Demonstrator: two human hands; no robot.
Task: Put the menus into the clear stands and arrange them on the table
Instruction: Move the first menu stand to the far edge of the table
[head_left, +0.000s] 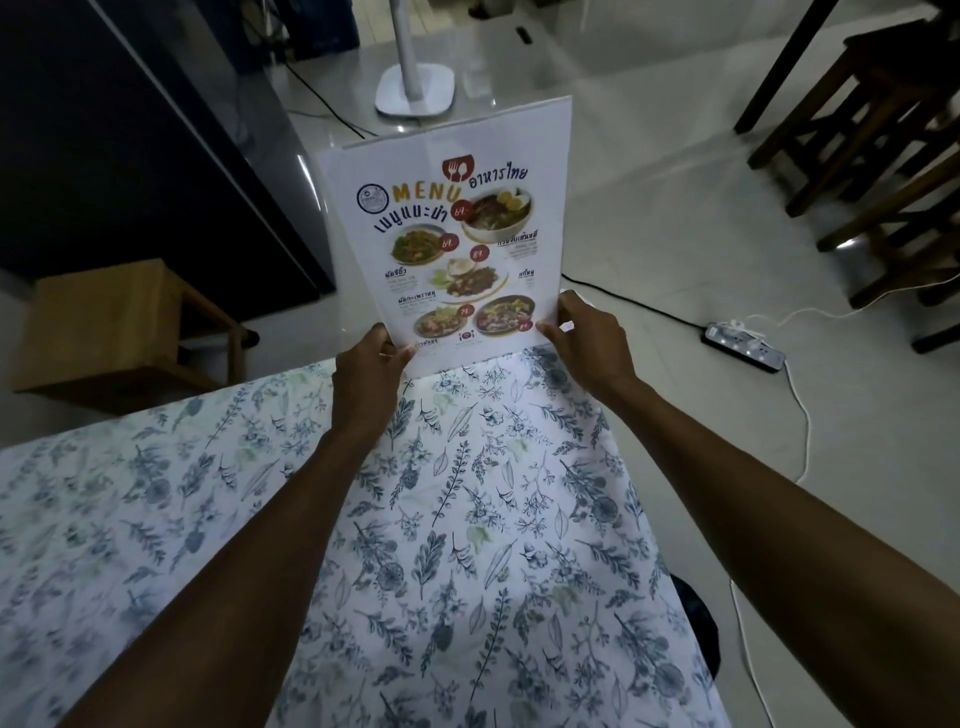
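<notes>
A white printed menu (447, 234) with food photos stands upright inside a clear stand (563, 101), whose transparent top edge shows just above the paper. The stand's base rests at the far edge of the table (467, 519), which is covered with a blue floral cloth. My left hand (371, 364) grips the stand's lower left corner. At the lower right corner, my right hand (587, 338) holds the other side. The stand's foot is hidden behind my hands and the paper.
Beyond the table edge lie a fan base (415, 91) on the tiled floor, a dark cabinet (130, 156) and a wooden box (124, 322) at left, wooden stools (872, 130) at right, and a power strip (743, 348) with trailing cables.
</notes>
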